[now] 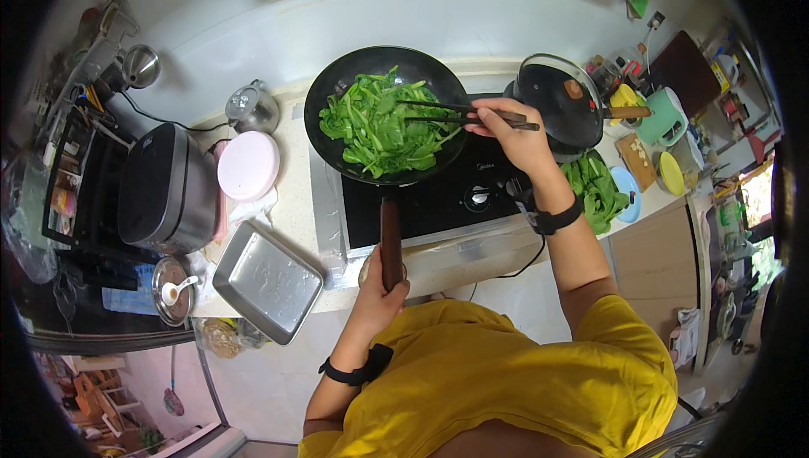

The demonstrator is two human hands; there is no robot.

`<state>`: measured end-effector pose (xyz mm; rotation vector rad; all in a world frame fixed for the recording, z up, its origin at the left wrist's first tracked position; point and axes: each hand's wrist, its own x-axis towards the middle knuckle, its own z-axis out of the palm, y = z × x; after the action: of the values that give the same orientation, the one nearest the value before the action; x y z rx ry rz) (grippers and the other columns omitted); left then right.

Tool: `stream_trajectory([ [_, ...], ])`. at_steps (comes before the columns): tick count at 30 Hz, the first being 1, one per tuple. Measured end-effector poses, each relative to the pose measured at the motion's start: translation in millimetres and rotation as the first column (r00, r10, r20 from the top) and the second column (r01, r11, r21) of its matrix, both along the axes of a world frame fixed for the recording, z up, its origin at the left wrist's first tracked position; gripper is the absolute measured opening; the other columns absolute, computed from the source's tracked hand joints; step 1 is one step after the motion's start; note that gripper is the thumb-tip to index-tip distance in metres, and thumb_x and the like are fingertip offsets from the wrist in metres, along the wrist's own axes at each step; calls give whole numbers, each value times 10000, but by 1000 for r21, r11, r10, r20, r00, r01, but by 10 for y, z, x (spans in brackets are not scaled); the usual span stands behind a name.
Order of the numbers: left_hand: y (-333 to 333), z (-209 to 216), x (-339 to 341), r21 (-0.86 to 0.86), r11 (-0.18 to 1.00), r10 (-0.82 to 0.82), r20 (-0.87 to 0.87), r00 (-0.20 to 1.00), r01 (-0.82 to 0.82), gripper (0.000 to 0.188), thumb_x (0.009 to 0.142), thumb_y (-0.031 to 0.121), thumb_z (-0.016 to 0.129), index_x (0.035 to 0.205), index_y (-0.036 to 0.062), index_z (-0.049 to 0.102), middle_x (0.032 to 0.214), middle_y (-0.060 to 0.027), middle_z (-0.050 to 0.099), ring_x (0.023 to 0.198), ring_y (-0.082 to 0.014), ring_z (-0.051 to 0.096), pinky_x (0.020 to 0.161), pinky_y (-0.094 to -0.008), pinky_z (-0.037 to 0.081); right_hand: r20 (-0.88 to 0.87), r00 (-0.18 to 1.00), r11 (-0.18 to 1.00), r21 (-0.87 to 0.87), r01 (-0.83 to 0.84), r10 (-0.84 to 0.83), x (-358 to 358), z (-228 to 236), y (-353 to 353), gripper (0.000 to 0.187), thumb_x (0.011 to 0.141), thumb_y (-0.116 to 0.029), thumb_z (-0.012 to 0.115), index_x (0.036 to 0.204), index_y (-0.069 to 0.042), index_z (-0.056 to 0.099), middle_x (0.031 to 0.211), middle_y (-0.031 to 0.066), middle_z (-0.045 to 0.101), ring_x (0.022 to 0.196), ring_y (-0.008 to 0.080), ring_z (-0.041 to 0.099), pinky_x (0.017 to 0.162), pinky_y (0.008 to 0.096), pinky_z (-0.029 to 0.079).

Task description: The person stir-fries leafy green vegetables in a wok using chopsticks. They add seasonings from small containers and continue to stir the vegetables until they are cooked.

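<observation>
A black wok (pixel 333 87) sits on the left burner of the black gas stove (pixel 421 209), its brown wooden handle (pixel 391 239) pointing toward me. My left hand (pixel 379 294) is closed round the lower end of that handle. Chopped leafy greens (pixel 383 129) are heaped in the wok. In my right hand (pixel 520 136) is a pair of dark chopsticks (pixel 447 112), held over the wok's right side with the tips in among the greens. To the right, a second black pan (pixel 556 112) stands with a glass lid tilted up against it.
An empty metal tray (pixel 268 281) lies left of the stove, near a pink round lid (pixel 249 166) and a grey rice cooker (pixel 164 188). More leafy greens (pixel 594 192) lie right of the stove beside a light blue plate (pixel 625 192). A green container (pixel 663 117) stands farther right.
</observation>
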<state>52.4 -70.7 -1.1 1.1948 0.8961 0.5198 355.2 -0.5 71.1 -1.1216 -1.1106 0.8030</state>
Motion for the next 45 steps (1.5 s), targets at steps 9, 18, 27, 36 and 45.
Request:
stream_trajectory([
  [9, 15, 46, 15, 81, 997, -16, -24, 1000, 18, 673, 790, -26, 505, 1393, 21, 210, 908, -61, 465, 537, -95, 463, 456, -217, 426, -219, 975, 996, -83, 26, -43, -597, -485, 437, 173, 876, -69, 597, 999, 49, 628, 877, 98, 641, 777, 161, 644, 719, 261, 561],
  [18, -16, 87, 51, 52, 998, 22, -80, 997, -18, 675, 800, -10, 515, 1403, 37, 214, 907, -66, 479, 535, -100, 474, 456, -225, 417, -206, 961, 971, -191, 144, -183, 121, -202, -327, 196, 890, -77, 562, 1006, 75, 602, 911, 177, 641, 804, 252, 670, 699, 273, 570],
  [27, -82, 400, -90, -194, 977, 105, 95, 990, -85, 655, 831, 22, 482, 1427, 91, 220, 719, -37, 495, 450, -84, 422, 404, -203, 325, -261, 949, 984, -73, 161, -174, 158, -434, -403, 194, 884, -77, 583, 983, 89, 601, 869, 169, 635, 761, 238, 664, 676, 293, 581],
  [36, -39, 284, -115, -258, 963, 117, 134, 984, -79, 648, 829, 61, 485, 1422, 96, 227, 651, -47, 484, 405, -89, 376, 377, -208, 279, -361, 933, 1000, -22, -22, 13, -208, -642, -215, 181, 879, -75, 595, 1001, 56, 619, 913, 129, 646, 796, 201, 659, 728, 282, 568],
  [45, -4, 244, -164, -218, 965, 165, 72, 984, -146, 615, 847, 101, 521, 1409, 82, 273, 667, -70, 523, 411, -93, 416, 371, -217, 301, -180, 981, 997, -18, 69, -71, -20, -724, -292, 186, 894, -91, 575, 995, 62, 611, 889, 125, 644, 760, 182, 665, 688, 267, 565],
])
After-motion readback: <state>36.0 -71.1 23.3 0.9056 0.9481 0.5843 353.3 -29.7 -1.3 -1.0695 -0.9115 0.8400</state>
